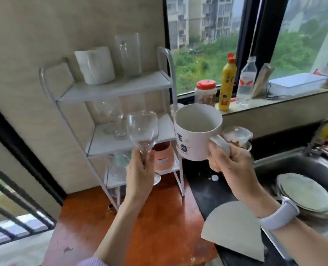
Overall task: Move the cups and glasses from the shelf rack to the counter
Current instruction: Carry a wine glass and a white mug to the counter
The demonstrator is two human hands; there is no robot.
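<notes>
- The left hand [140, 169] grips an empty wine glass [142, 131] by its stem, upright, in front of the rack's middle shelf.
- The right hand [230, 160] clasps the handle of an empty white mug [195, 131], raised over the counter [207, 189].
- On the shelf rack [109, 89], a white mug [95, 64] and clear glasses stand empty.

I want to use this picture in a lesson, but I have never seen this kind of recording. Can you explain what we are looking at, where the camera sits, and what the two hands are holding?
There is no machine here. A person wears one wide-angle camera on the head, so we look forward and down at their own hands in a kitchen.

The left hand grips a clear wine glass by its stem. The right hand holds a white mug by its handle. Both are in the air in front of a white shelf rack, which holds more glasses, a white mug and a pink cup.

Below lie a reddish wooden surface and a dark counter; a sink with plates is to the right. Bottles stand on the window sill.
</notes>
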